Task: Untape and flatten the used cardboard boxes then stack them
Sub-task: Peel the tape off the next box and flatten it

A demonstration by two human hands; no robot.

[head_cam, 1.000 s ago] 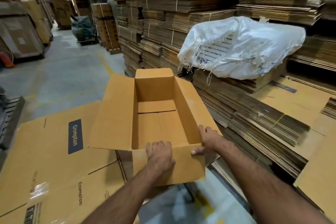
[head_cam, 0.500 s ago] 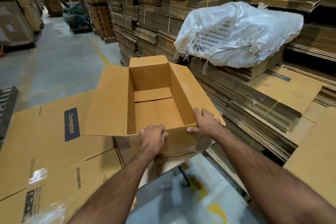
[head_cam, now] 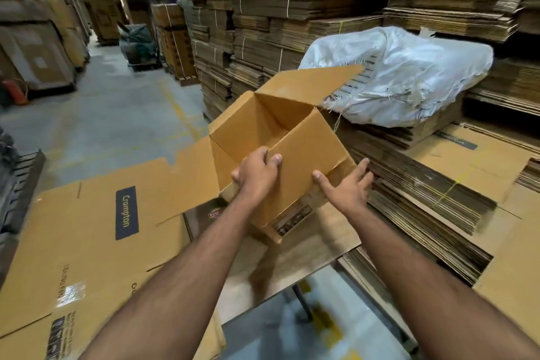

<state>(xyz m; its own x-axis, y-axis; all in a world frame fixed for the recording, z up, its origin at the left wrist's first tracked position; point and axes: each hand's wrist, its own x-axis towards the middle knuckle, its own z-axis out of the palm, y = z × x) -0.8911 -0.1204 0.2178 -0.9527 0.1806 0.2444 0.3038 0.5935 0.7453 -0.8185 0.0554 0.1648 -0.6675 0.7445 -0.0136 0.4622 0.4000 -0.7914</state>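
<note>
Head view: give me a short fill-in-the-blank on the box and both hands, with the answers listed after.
1. The left hand grips the near edge of the open ____.
2. The right hand has its fingers ____, not curled round anything.
3. The flat sheet on the left bears a dark label reading ____.
4. Behind the box, on the cardboard stacks, lies a ____ sack.

Answers: box; spread; Crompton; white

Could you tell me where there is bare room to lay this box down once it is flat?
The flattened Crompton sheet left of the box has broad bare cardboard. The flat sheet on the low stack, below the white sack, is also free. The grey floor beyond is open. It is crowded behind, where tall bundles stand close.
</note>
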